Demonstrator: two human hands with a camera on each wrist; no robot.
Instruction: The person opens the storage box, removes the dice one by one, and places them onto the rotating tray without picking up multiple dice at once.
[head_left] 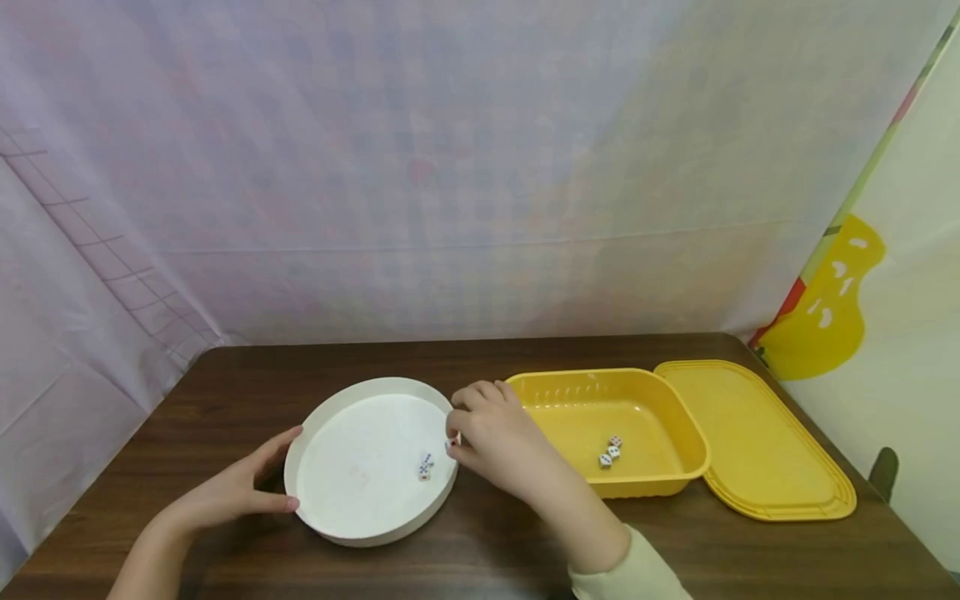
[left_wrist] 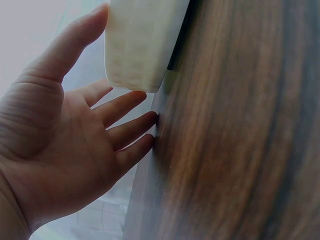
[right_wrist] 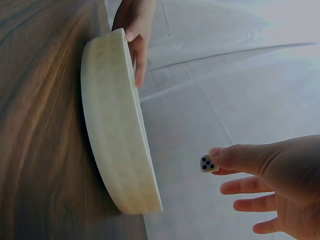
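Note:
A round white tray (head_left: 367, 467) with a low wall lies on the table. A few white dice (head_left: 425, 467) sit inside it, near its right side. My left hand (head_left: 243, 483) touches the tray's left rim with thumb and fingers spread; in the left wrist view the fingers (left_wrist: 131, 131) look nearly straight. Above the tray's right rim, my right hand (head_left: 498, 437) pinches a die (right_wrist: 207, 164) between thumb and index finger. The right wrist view shows that die with dark pips, held apart from the tray, the other fingers loosely extended.
To the right stands a yellow plastic container (head_left: 637, 417) with 3 dice (head_left: 612, 451) on its floor. A yellow lid (head_left: 757, 442) lies flat beside it, partly behind its right edge. Pale cloth (head_left: 450, 208) hangs behind the dark wooden table (head_left: 247, 383).

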